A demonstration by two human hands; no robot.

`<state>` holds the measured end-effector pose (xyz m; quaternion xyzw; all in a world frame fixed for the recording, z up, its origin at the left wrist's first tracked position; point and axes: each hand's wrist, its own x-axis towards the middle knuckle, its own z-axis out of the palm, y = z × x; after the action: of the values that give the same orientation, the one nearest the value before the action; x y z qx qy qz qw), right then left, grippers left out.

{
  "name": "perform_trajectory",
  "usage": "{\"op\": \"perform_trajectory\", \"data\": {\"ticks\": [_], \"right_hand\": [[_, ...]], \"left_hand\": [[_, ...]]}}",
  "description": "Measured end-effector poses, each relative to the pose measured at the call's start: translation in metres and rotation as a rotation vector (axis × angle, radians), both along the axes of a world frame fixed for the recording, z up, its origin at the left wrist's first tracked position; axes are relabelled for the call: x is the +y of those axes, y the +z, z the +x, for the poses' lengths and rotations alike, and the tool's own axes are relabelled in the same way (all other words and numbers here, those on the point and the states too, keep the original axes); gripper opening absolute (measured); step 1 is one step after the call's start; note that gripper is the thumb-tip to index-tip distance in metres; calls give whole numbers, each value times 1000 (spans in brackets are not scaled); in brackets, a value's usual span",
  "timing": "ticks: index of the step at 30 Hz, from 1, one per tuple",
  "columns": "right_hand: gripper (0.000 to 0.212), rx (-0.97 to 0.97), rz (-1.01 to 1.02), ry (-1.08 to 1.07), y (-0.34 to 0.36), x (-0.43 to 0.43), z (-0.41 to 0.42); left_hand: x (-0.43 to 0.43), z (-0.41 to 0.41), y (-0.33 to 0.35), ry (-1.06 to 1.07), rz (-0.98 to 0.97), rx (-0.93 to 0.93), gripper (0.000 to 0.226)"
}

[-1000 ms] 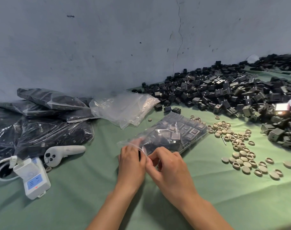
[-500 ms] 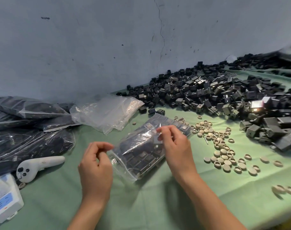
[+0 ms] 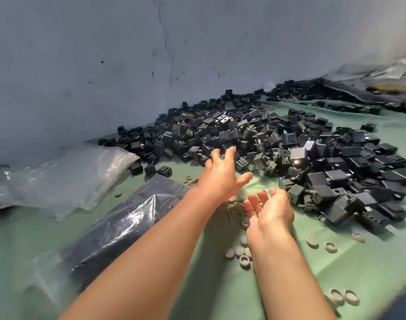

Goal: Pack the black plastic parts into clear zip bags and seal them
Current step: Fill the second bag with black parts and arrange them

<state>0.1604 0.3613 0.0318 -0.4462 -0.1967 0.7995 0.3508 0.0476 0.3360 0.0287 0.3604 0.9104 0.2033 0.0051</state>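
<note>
Just released: filled bag (image 3: 118,225), now lying on green cloth (image 3: 370,262) beside left forearm; left hand (image 3: 221,176) spread, empty, reaching over pile of black parts (image 3: 289,148); right hand (image 3: 270,210) palm-up, loose, empty. Likely bag sealed, next batch starting.

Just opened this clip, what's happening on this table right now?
A person is packing black plastic parts into clear bags. Both hands are empty: the left hand stretches, fingers spread, toward the pile of black parts, and the right hand is held palm up beside it. A filled bag lies on the green cloth at the left, touched by neither hand, beside empty clear bags.
</note>
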Motion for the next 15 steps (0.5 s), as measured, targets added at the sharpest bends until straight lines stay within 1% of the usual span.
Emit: {"op": "perform_trajectory", "data": {"ticks": [4, 6, 8, 9, 13, 15], "right_hand": [[22, 26, -3, 92, -2, 18, -8], [22, 20, -9, 110, -3, 27, -11], [22, 16, -19, 122, -4, 34, -13], [20, 19, -22, 129, -5, 36, -14], [18, 32, -31, 154, -7, 41, -15], [18, 36, -36, 156, -7, 42, -14]], "left_hand": [[35, -40, -24, 23, -65, -43, 91], [48, -49, -33, 14, -79, 41, 88], [58, -57, -39, 17, -44, 151, 81], [62, -62, -41, 19, -35, 177, 80], [71, -86, -39, 63, -81, 128, 79], [74, -91, -37, 56, -89, 162, 77]]}}
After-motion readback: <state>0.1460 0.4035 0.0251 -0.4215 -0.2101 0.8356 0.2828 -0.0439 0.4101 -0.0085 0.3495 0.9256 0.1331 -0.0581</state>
